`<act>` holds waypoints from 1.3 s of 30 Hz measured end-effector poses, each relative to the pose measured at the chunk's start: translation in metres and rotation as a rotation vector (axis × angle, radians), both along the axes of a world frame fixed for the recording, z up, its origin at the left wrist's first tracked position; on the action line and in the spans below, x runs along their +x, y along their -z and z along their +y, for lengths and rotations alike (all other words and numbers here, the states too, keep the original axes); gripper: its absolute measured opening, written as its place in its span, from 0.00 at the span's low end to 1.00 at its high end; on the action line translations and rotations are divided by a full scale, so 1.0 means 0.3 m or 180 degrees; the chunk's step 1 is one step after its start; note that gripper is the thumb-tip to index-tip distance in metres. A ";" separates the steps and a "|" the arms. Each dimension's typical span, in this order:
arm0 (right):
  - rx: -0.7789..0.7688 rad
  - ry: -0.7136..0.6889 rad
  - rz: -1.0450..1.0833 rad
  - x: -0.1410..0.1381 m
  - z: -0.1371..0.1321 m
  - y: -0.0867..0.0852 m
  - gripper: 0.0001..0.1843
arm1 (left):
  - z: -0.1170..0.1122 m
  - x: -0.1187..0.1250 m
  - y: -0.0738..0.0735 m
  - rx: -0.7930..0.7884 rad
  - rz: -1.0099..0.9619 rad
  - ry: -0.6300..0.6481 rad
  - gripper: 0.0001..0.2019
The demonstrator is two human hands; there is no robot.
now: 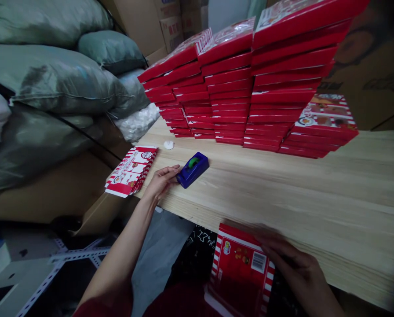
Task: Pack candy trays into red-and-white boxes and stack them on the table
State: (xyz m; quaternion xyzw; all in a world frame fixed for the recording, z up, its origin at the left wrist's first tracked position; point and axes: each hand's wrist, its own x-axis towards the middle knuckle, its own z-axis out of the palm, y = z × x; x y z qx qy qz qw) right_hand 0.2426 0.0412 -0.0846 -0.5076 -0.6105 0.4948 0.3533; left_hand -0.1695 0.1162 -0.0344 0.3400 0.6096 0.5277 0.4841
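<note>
On the table's near left part lies a blue tape dispenser [197,169] with a green roll [193,162] in it. At the dispenser's left end my left hand [161,180] has its thumb and fingers pinched together, with the fingertips touching or very close to it. Whatever is between those fingertips is too small to make out. Low in front of my body, at the table's near edge, my right hand [297,266] grips a red and white striped carton [238,268] by its right side. A barcode shows on the carton's upward face.
Tall stacks of red cartons [230,97] stand along the table's back. A pile of flat striped cartons [131,171] lies at the left edge, and a small white scrap [168,145] lies beyond it. Large stuffed sacks [52,79] crowd the left. The wooden tabletop [315,193] extends right.
</note>
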 end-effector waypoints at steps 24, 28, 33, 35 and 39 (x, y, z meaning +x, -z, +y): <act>0.2235 0.0797 -0.0305 -0.155 -0.036 -0.294 0.29 | -0.302 0.661 -0.308 0.0795 -0.0274 0.0044 0.22; 0.2335 0.0712 -0.0372 -0.157 -0.045 -0.280 0.31 | -0.268 0.710 -0.290 0.0576 -0.0697 0.0134 0.49; 0.2390 0.0669 -0.0289 -0.173 -0.048 -0.275 0.32 | -0.252 0.670 -0.238 0.0354 -0.0695 0.0186 0.49; 0.2379 0.0670 -0.0184 -0.178 -0.046 -0.282 0.31 | -0.254 0.652 -0.229 0.0295 -0.0315 0.0261 0.49; 0.2469 0.0594 0.0082 -0.169 -0.027 -0.308 0.26 | -0.252 0.610 -0.223 0.0601 0.1362 0.0063 0.39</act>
